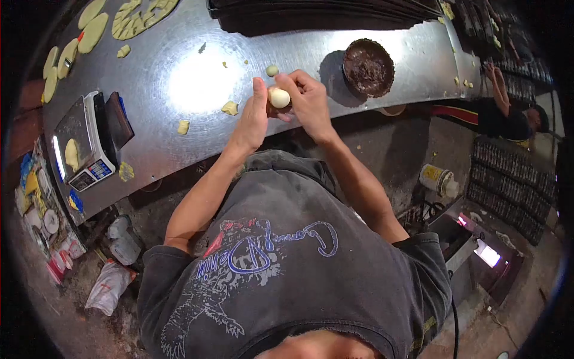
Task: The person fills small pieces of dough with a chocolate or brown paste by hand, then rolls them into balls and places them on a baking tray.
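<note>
Left hand (pixel 253 119) and right hand (pixel 310 105) hold pale dough ball (pixel 279 98) between fingers (pixel 303 78). Small greenish ball (pixel 272 70) just beyond fingers, on metal tabletop (pixel 158 134). Bowl of dark brown paste (pixel 369 68) right of fingers; dough scraps (pixel 229 107) left; digital scale (pixel 73 128) farther left.
</note>
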Motion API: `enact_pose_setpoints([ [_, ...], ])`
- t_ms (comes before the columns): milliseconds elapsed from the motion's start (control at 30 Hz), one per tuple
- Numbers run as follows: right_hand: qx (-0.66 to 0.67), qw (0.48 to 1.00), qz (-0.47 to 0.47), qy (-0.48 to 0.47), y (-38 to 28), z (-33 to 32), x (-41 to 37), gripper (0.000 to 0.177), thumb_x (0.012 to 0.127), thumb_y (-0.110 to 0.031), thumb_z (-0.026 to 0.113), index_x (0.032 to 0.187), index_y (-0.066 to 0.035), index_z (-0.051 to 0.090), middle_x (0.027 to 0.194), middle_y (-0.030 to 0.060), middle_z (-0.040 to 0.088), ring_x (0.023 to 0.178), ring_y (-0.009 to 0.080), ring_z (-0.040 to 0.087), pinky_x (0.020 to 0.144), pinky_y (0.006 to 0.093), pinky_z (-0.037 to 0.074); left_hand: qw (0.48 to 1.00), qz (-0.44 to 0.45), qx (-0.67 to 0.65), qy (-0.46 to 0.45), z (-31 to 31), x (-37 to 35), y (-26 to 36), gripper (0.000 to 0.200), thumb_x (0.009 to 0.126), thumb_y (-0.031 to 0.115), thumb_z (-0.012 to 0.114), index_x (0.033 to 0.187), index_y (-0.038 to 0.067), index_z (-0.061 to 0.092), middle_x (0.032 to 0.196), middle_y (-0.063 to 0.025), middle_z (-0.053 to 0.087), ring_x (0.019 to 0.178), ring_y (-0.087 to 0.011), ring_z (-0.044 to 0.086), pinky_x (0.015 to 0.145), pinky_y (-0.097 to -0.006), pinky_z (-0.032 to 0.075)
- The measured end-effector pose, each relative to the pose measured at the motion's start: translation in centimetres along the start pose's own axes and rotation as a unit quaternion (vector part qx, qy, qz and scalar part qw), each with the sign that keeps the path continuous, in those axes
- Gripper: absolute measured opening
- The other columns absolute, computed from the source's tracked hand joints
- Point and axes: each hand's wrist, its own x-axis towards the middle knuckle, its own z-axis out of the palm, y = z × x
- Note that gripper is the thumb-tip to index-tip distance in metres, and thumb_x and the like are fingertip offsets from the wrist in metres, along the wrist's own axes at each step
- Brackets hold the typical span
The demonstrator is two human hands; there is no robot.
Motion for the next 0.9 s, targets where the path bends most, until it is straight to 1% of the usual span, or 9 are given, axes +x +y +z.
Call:
enact_pose_setpoints([
  [100, -0.285, 0.918, -0.272, 0.034, 2.6, -1.2, 0.2, 0.032, 0.094, -0.024, 0.071, 0.120, -0.006, 0.066, 0.100, 0.0098, 0.064, 0.081, 0.0164, 0.064, 0.058, 0.0306, 0.049, 0.991, -0.085, -0.085, 0.051, 0.2, 0.0, -1.1, 0.096, 0.101, 0.072, 0.008, 0.121, -0.003, 0.066, 0.105, -0.0129, 0.072, 0.087, -0.0165, 0.069, 0.080, -0.0293, 0.058],
  [167, -0.287, 0.912, -0.290, -0.030, 1.7, -0.7, -0.9, 0.033, 0.091, -0.019, 0.073, 0.121, -0.007, 0.067, 0.119, 0.0124, 0.059, 0.105, 0.0224, 0.061, 0.072, 0.0336, 0.052, 0.983, -0.120, -0.116, 0.071, -0.1, -0.5, -1.3, 0.095, 0.100, 0.072, 0.009, 0.129, -0.003, 0.060, 0.110, -0.0152, 0.071, 0.089, -0.0184, 0.070, 0.079, -0.0310, 0.059],
  [300, -0.184, 0.948, -0.083, -0.244, 0.7, -2.2, 0.3, 0.036, 0.088, -0.007, 0.073, 0.123, -0.008, 0.068, 0.124, 0.0122, 0.057, 0.102, 0.0227, 0.058, 0.085, 0.0325, 0.053, 0.977, -0.183, -0.075, 0.083, -0.2, -2.6, -1.3, 0.092, 0.099, 0.075, 0.016, 0.153, 0.002, 0.033, 0.122, -0.0197, 0.065, 0.098, -0.0225, 0.071, 0.084, -0.0362, 0.060],
  [367, -0.235, 0.938, -0.165, -0.195, 3.9, -3.0, 3.9, 0.034, 0.089, -0.008, 0.072, 0.123, -0.007, 0.067, 0.121, 0.0133, 0.056, 0.098, 0.0224, 0.058, 0.087, 0.0323, 0.052, 0.972, -0.199, -0.027, 0.122, -0.3, -3.3, -0.9, 0.087, 0.102, 0.070, 0.026, 0.162, 0.009, 0.010, 0.129, -0.0215, 0.061, 0.102, -0.0236, 0.070, 0.088, -0.0376, 0.059],
  [467, -0.259, 0.947, -0.166, -0.096, 6.6, -2.9, 9.9, 0.032, 0.091, -0.009, 0.069, 0.123, -0.007, 0.065, 0.118, 0.0142, 0.054, 0.100, 0.0233, 0.056, 0.090, 0.0326, 0.049, 0.971, -0.122, -0.009, 0.205, -2.3, -4.3, -3.8, 0.083, 0.105, 0.059, 0.040, 0.161, 0.005, 0.012, 0.131, -0.0199, 0.060, 0.100, -0.0233, 0.068, 0.083, -0.0329, 0.057],
  [567, -0.259, 0.945, -0.170, -0.101, 11.4, -2.6, 14.7, 0.036, 0.089, -0.017, 0.071, 0.123, -0.007, 0.062, 0.120, 0.0176, 0.050, 0.104, 0.0317, 0.056, 0.090, 0.0396, 0.051, 0.960, -0.097, -0.046, 0.259, -4.0, -6.1, -3.8, 0.067, 0.106, 0.052, 0.042, 0.154, 0.006, 0.033, 0.130, -0.0152, 0.062, 0.108, -0.0204, 0.065, 0.096, -0.0362, 0.052],
  [667, -0.494, 0.827, -0.230, -0.140, 14.7, -2.9, 14.6, 0.043, 0.085, -0.018, 0.074, 0.124, -0.007, 0.059, 0.119, 0.0193, 0.049, 0.106, 0.0370, 0.055, 0.092, 0.0439, 0.049, 0.942, -0.083, -0.065, 0.317, -4.7, -8.1, -3.3, 0.060, 0.107, 0.049, 0.042, 0.147, 0.005, 0.045, 0.130, -0.0127, 0.062, 0.113, -0.0206, 0.063, 0.102, -0.0373, 0.048],
  [833, -0.263, 0.949, -0.086, -0.149, 13.2, -0.8, 12.2, 0.060, 0.075, -0.023, 0.079, 0.129, -0.010, 0.057, 0.126, 0.0205, 0.047, 0.112, 0.0420, 0.052, 0.098, 0.0482, 0.047, 0.919, -0.056, -0.088, 0.381, -6.9, -11.6, -4.3, 0.055, 0.109, 0.047, 0.040, 0.144, 0.005, 0.050, 0.130, -0.0125, 0.062, 0.115, -0.0208, 0.062, 0.102, -0.0370, 0.048],
  [900, -0.420, 0.879, -0.139, -0.178, 15.3, -0.8, 12.0, 0.059, 0.078, -0.021, 0.078, 0.131, -0.009, 0.056, 0.128, 0.0180, 0.047, 0.114, 0.0384, 0.052, 0.098, 0.0475, 0.045, 0.905, -0.054, -0.104, 0.408, -8.0, -12.8, -5.0, 0.054, 0.109, 0.046, 0.039, 0.143, 0.005, 0.050, 0.130, -0.0125, 0.062, 0.116, -0.0205, 0.061, 0.103, -0.0370, 0.048],
])
